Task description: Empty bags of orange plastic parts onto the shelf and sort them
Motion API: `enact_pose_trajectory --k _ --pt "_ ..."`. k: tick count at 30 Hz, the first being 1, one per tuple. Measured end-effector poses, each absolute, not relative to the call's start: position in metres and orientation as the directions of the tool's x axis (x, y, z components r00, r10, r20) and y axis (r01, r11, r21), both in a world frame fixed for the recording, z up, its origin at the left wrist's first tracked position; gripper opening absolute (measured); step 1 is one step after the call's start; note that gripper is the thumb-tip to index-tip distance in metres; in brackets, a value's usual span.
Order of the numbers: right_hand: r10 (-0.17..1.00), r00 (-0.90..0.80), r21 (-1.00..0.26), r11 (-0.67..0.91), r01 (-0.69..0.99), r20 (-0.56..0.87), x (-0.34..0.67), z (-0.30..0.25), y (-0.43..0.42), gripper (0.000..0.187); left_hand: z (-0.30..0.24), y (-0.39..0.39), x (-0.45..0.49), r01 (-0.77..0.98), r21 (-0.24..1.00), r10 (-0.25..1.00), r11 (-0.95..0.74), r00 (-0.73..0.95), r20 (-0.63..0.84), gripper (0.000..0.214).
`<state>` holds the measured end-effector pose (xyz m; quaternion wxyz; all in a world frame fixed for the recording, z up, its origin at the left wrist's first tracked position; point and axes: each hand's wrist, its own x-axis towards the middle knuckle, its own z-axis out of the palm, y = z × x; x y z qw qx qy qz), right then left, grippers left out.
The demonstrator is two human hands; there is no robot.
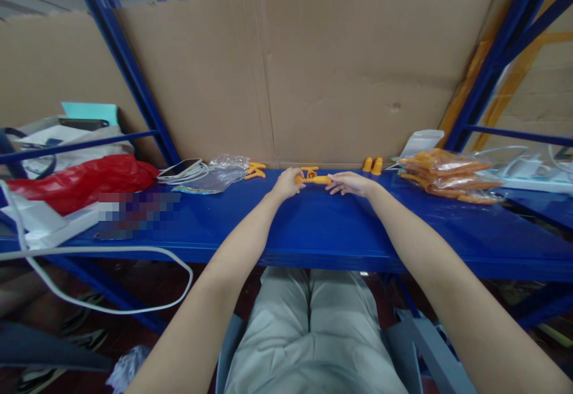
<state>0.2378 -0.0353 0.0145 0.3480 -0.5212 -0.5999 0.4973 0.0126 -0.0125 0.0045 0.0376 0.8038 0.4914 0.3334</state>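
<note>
Centre of frame: an orange plastic piece [314,179], smooth, elongated and moulded with a small raised ring on top, sits just above the blue shelf [313,227], held between both hands. The left hand [286,184] is curled closed around its left end. The right hand [351,184] pinches the right end with the fingertips, the remaining fingers lying loosely extended over the shelf. The shelf surface is painted metal, glossy and flat.

Behind it, filling the upper half of the frame, stands a creased brown cardboard sheet [313,77], matte, with fold lines.

Left of centre: a crumpled clear plastic bag [219,174]; its contents cannot be made out. A loose orange part [255,171] lies just beside it, and a phone [179,168] rests on coiled white cord. Further left is a glossy, wrinkled red plastic bag [85,180].

Right of centre: two small orange cones [372,165] stand upright against the cardboard. Beyond them, a stack of clear packets [443,173] is filled with orange parts.

Lower left: a white cable [111,280] loops below the shelf edge.
</note>
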Motion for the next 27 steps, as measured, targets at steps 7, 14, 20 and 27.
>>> enact_pose_trajectory --k 7,14,20,27 --pt "0.974 -0.199 -0.955 -0.045 0.294 -0.107 0.2369 0.0140 -0.0331 0.030 0.0050 -0.0140 0.0129 0.763 0.389 0.816 -0.516 0.300 0.494 0.023" --pt "0.977 -0.180 -0.947 -0.055 0.316 -0.117 0.2346 0.0147 -0.0310 0.037 0.0020 -0.0106 0.0115 0.756 0.384 0.804 -0.531 0.305 0.510 0.024" --pt "0.974 -0.196 -0.952 -0.051 0.301 -0.115 0.2350 0.0147 -0.0326 0.035 0.0021 -0.0101 0.0121 0.769 0.379 0.811 -0.515 0.295 0.506 0.024" --pt "0.978 -0.193 -0.957 -0.017 0.290 -0.076 0.2349 0.0171 -0.0390 0.018 0.0021 -0.0134 0.0132 0.754 0.399 0.807 -0.521 0.284 0.517 0.039"
